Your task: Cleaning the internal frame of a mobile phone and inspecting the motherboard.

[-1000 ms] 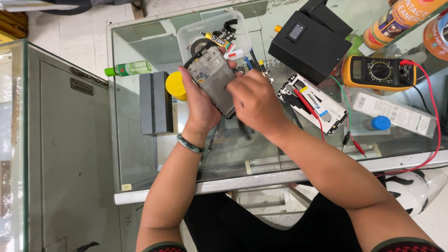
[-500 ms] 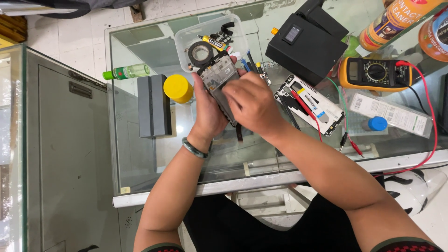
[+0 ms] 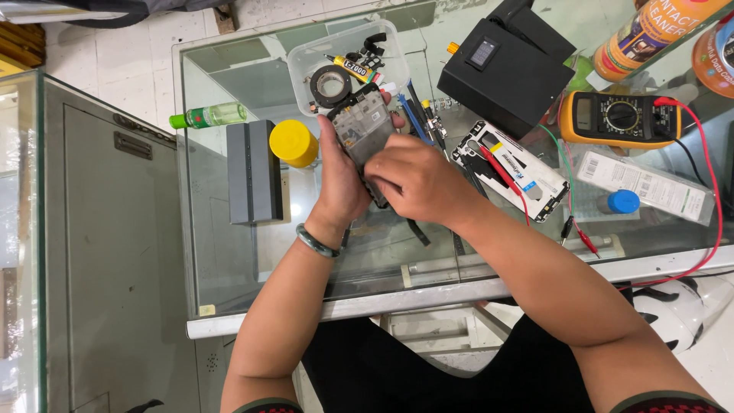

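**Opened phone held over the glass counter**

You hold the opened phone (image 3: pixel 361 134) just above the middle of the frame, over the glass counter (image 3: pixel 229 252). Your left hand (image 3: pixel 340 180) wraps it from the left side, fingers curled behind its back and the thumb along its edge, so the upper part sticks out above your grip toward the clear plastic tray (image 3: pixel 306 57). Your right hand (image 3: pixel 417 180) covers the phone's lower end, fingers closed on it; what the fingertips pinch there is hidden. A green bracelet (image 3: pixel 315 241) sits on your left wrist. Left of the phone stand a yellow cap (image 3: pixel 292 143) and a grey box (image 3: pixel 253 172). To the right lie a phone back cover (image 3: pixel 527 180), a black box (image 3: pixel 508 65) and a yellow multimeter (image 3: pixel 619 118) with a red lead.
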